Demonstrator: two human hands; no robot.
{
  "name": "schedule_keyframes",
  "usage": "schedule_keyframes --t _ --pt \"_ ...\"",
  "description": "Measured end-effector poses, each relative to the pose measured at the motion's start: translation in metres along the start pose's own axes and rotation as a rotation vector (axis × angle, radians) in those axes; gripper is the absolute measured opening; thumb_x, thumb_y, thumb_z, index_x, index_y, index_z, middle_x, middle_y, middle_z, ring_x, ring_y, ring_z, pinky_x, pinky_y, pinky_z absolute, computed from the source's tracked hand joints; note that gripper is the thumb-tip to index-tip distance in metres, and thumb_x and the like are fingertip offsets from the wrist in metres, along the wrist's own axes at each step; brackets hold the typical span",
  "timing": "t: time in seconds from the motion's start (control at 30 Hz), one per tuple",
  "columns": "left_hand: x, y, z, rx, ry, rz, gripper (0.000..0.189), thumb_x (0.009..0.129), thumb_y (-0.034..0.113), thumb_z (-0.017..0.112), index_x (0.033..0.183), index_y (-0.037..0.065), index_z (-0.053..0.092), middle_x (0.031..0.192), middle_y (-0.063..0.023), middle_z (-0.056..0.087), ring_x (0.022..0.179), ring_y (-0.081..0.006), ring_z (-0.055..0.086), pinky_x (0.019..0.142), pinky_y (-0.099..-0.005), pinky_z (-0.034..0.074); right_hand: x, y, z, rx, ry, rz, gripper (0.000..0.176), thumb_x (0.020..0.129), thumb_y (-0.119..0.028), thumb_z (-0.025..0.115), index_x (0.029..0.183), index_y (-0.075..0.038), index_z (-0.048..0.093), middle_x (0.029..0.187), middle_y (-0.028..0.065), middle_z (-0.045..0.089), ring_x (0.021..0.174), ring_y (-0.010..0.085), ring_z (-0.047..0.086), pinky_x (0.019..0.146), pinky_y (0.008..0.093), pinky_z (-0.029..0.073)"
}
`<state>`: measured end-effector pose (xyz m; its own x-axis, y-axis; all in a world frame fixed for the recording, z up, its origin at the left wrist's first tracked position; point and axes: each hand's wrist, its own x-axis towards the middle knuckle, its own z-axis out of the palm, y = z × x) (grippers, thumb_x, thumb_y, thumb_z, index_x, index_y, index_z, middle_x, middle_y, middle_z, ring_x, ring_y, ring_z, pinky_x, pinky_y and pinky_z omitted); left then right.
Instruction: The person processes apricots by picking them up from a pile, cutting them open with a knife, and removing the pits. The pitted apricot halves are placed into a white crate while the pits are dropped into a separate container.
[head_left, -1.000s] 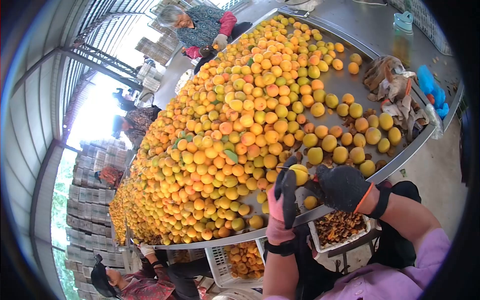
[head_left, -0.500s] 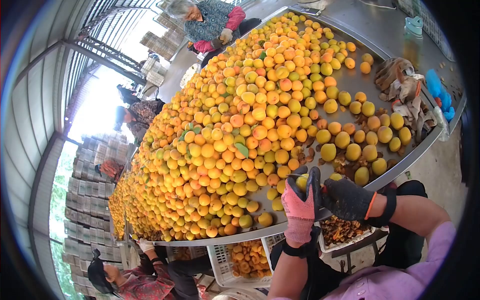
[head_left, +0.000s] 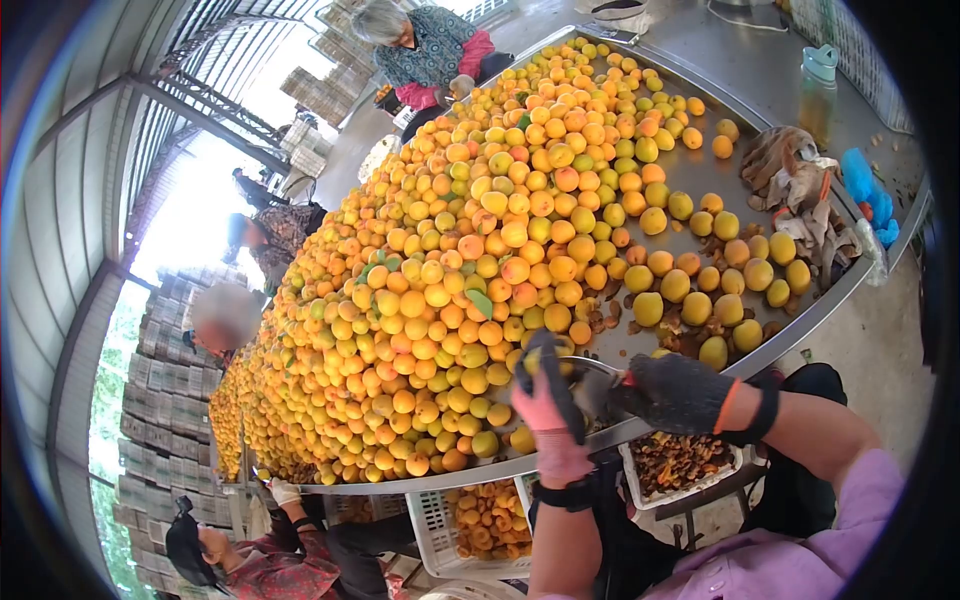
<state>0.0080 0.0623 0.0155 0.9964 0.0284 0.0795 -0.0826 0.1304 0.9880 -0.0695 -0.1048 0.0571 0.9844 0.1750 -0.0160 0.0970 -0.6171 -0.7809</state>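
Observation:
My left hand [head_left: 550, 400], in a pink and dark glove, is over the near edge of the apricot heap [head_left: 450, 300]. Its fingers are blurred; whether they hold a fruit cannot be made out. To its right, my right hand [head_left: 672, 393], in a dark glove with an orange cuff, is closed round the handle of a metal tool. The curved metal part [head_left: 592, 364] of that tool reaches left toward my left hand, above the tray's rim [head_left: 640, 428].
Below the rim stand a crate of orange fruit pieces [head_left: 432, 540] and a crate of brown scraps [head_left: 632, 470]. Crumpled cloths [head_left: 800, 190], a blue bag [head_left: 868, 190] and a bottle [head_left: 818, 95] lie or stand at right. Several people are round the tray's far and left sides.
My left hand has moved left and slightly up, away from my right hand, to the heap. The tool's curved metal now shows between the hands. The yellow fruit is no longer visible in my left fingers.

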Motion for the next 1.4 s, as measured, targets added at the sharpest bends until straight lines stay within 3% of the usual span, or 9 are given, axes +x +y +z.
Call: schedule_keyframes --t 0.2,0.3,0.43,0.47,0.57,0.93,1.07,1.2,1.4 --pt "-0.006 0.021 -0.009 0.809 -0.060 0.579 0.037 0.088 0.020 0.055 0.119 -0.001 0.050 0.086 -0.0117 0.063 0.073 -0.0194 0.062 0.061 -0.0287 0.050 -0.005 0.021 -0.023 -0.202 0.407 -0.141 0.026 0.084 -0.028 0.058 0.080 -0.002 0.053 0.059 0.0174 0.057 0.055 0.0318 0.059 0.049 0.0404 0.045" --pt "-0.012 0.043 0.007 -0.271 -0.220 -0.459 0.062 0.074 -0.006 0.062 0.127 0.000 0.031 0.102 -0.0174 0.060 0.064 -0.0201 0.063 0.057 -0.0313 0.053 0.022 0.045 -0.013 -0.480 0.434 -0.075 0.034 0.076 -0.030 0.068 0.089 -0.001 0.055 0.064 0.0151 0.058 0.060 0.0327 0.059 0.052 0.0404 0.045" --pt "-0.022 0.038 0.025 -0.015 -0.265 -0.096 0.050 0.090 0.037 0.048 0.124 0.001 0.041 0.089 -0.0159 0.061 0.058 -0.0202 0.061 0.050 -0.0283 0.050 0.028 0.028 -0.024 -0.584 0.576 -0.076 0.046 0.072 -0.028 0.071 0.105 -0.001 0.055 0.089 0.0176 0.060 0.080 0.0363 0.060 0.067 0.0421 0.047" --pt "-0.019 0.049 0.029 -0.140 -0.224 -0.488 0.058 0.090 0.051 0.037 0.121 0.003 0.048 0.087 -0.0124 0.061 0.056 -0.0212 0.060 0.051 -0.0295 0.050 0.023 0.018 -0.028 -0.581 0.553 -0.101 0.046 0.072 -0.028 0.071 0.105 -0.001 0.055 0.089 0.0176 0.060 0.080 0.0363 0.060 0.067 0.0421 0.047" --pt "-0.025 0.017 0.032 -0.492 -0.460 -0.342 0.041 0.096 0.034 0.039 0.123 0.003 0.047 0.101 -0.0065 0.059 0.091 -0.0171 0.059 0.076 -0.0332 0.050 0.017 -0.011 -0.024 -0.274 0.432 -0.603 0.049 0.076 -0.029 0.067 0.112 -0.001 0.050 0.101 0.0180 0.055 0.089 0.0333 0.058 0.076 0.0408 0.047" --pt "-0.027 -0.005 0.029 -0.336 -0.498 -0.063 0.032 0.092 0.026 0.049 0.112 0.002 0.055 0.098 -0.0029 0.061 0.087 -0.0088 0.058 0.076 -0.0240 0.048 0.018 0.018 -0.001 -0.094 0.123 -0.520 0.062 0.082 -0.020 0.061 0.131 0.006 0.034 0.118 0.0179 0.051 0.108 0.0315 0.050 0.093 0.0403 0.038" --pt "-0.016 -0.056 0.026 -0.008 -0.613 0.205 0.032 0.093 0.026 0.048 0.112 0.002 0.056 0.099 -0.0037 0.062 0.088 -0.0095 0.058 0.077 -0.0251 0.048 0.016 0.042 0.011 -0.475 0.307 -0.646 0.067 0.077 -0.027 0.065 0.127 0.008 0.038 0.114 0.0204 0.052 0.097 0.0352 0.053 0.086 0.0415 0.041" --pt "-0.011 -0.016 -0.003 -0.430 -0.775 -0.506 0.047 0.090 0.020 0.050 0.131 0.003 0.039 0.125 -0.0123 0.049 0.117 -0.0201 0.044 0.097 -0.0330 0.035 0.034 -0.002 0.004 -0.615 0.447 -0.879 0.063 0.072 -0.035 0.069 0.113 0.007 0.048 0.097 0.0202 0.056 0.079 0.0355 0.055 0.069 0.0400 0.045" --pt "-0.027 -0.001 -0.024 -0.030 -0.649 0.044 0.056 0.094 0.018 0.043 0.141 0.004 0.018 0.136 -0.0126 0.037 0.123 -0.0211 0.038 0.102 -0.0333 0.031 0.050 -0.030 0.008 -0.329 0.232 -0.787 0.049 0.069 -0.039 0.069 0.090 0.002 0.054 0.072 0.0128 0.053 0.056 0.0305 0.053 0.049 0.0380 0.040"
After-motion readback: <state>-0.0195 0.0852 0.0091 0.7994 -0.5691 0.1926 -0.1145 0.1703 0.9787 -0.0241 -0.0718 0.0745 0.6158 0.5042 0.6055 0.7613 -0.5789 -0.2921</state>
